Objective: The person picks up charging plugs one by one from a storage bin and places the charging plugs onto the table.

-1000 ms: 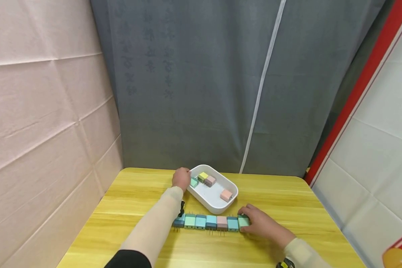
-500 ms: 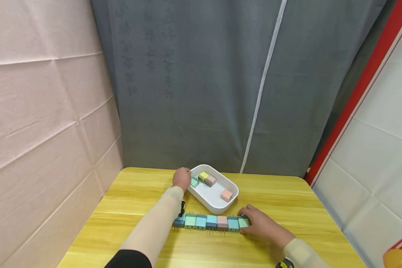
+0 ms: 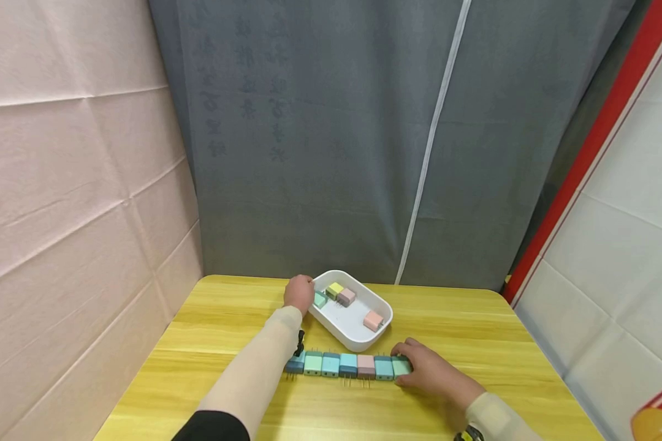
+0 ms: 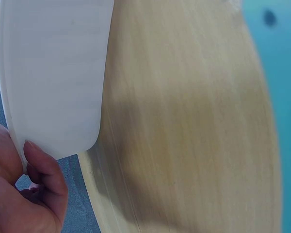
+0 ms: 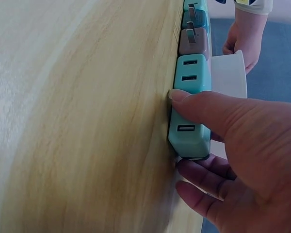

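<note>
My left hand (image 3: 299,294) grips the rim of a white plastic tray (image 3: 336,324) at its left end; in the left wrist view the thumb and fingers pinch the tray's edge (image 4: 58,87). With my right hand (image 3: 427,369) I hold a green USB charger (image 3: 401,366) at the right end of a straight row. Up close, the thumb lies over its side by the USB slot (image 5: 186,128), and the fingers curl around its far end. Beside it sits a blue USB charger (image 3: 384,368), then a mauve plug charger (image 3: 366,367) with metal prongs.
Further left in the row are more chargers, including a green one (image 3: 312,363); my left sleeve overlaps its left end. Inside the tray lie a yellow charger (image 3: 334,291), a mauve one (image 3: 346,297), a pink one (image 3: 372,321) and a green one (image 3: 320,299). A grey curtain (image 3: 309,153) hangs behind the table (image 3: 474,331).
</note>
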Available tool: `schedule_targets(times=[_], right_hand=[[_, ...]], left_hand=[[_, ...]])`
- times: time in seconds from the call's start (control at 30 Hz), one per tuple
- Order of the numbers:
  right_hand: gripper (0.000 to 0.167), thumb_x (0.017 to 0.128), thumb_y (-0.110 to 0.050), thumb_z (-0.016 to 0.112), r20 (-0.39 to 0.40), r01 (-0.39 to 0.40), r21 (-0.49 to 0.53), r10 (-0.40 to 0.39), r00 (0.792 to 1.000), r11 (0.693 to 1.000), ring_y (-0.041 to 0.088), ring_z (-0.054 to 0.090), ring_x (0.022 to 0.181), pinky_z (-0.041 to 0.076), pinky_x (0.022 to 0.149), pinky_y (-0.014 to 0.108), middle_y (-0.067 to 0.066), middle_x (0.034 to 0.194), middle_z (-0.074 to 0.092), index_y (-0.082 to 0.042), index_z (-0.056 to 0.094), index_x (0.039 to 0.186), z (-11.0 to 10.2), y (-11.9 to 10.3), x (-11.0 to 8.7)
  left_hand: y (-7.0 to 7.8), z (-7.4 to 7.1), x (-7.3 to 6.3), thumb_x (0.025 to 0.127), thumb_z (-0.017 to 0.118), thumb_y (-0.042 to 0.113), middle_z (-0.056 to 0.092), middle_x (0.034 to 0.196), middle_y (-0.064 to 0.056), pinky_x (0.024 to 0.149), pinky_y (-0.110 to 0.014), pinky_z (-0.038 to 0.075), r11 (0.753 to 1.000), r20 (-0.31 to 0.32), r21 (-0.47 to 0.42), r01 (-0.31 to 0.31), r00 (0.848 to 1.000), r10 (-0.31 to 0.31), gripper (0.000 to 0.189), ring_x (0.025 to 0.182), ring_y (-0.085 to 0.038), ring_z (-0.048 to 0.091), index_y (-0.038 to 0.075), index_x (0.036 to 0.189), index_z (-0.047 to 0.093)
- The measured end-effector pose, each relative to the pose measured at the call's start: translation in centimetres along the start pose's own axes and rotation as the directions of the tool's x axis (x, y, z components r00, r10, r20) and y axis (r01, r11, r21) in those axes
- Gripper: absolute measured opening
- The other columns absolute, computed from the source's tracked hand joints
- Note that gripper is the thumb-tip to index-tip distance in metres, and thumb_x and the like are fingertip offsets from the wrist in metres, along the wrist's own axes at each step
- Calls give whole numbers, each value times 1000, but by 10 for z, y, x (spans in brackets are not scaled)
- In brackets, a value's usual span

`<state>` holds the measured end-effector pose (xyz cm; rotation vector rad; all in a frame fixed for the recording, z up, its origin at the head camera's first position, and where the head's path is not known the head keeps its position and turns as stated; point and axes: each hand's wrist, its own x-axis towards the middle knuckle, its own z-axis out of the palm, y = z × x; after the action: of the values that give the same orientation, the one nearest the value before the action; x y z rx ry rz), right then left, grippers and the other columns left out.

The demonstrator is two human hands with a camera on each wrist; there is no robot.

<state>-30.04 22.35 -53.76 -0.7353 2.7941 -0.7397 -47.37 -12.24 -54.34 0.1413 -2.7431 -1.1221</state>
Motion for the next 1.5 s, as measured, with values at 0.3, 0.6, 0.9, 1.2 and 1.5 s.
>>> schedule_targets(times=[0.3,0.6,0.9,1.2,1.5], right_hand=[[65,86,-42,97,-4,-34,21,34,999,999,15,59,98,58,88,41,-3,111,60,-12,69,137,-5,4,0],[55,93,-40,92,-132,-129,38,133,982,991,25,67,106,60,87,47,8,120,67,-9,69,133,-19,-5,11],[45,98,-22,89,-202,-64,-46,53,978,997,28,68,110,63,95,48,9,125,67,-11,69,136,-39,-22,36],[45,96,-18,90,-95,14,-213,-34,995,977,24,66,113,59,109,50,9,129,68,-13,72,137,-53,-35,86],[31,103,-5,78,129,81,-282,-46,991,956,26,63,99,58,108,50,13,119,71,-5,77,134,-51,-45,124]], left_hand=[[-1,0,1,112,65,15,80,121,-17,102,-55,61,1000,-4,-1,0,1000,0,26,113,-37,75,-1,125,81],[-1,1,0,111,65,15,80,120,-17,101,-55,62,1000,-13,2,-1,1000,1,26,111,-36,75,-1,124,81],[-1,2,0,111,66,14,80,119,-16,101,-56,61,1000,-1,-17,8,1000,-8,25,110,-35,75,-1,123,81],[-3,4,2,112,66,16,80,119,-16,102,-55,61,999,3,-31,21,1000,-21,25,111,-35,75,0,122,82],[-2,2,3,111,66,15,80,119,-16,99,-55,62,1000,-3,-20,16,1000,-16,24,110,-35,76,0,122,82]])
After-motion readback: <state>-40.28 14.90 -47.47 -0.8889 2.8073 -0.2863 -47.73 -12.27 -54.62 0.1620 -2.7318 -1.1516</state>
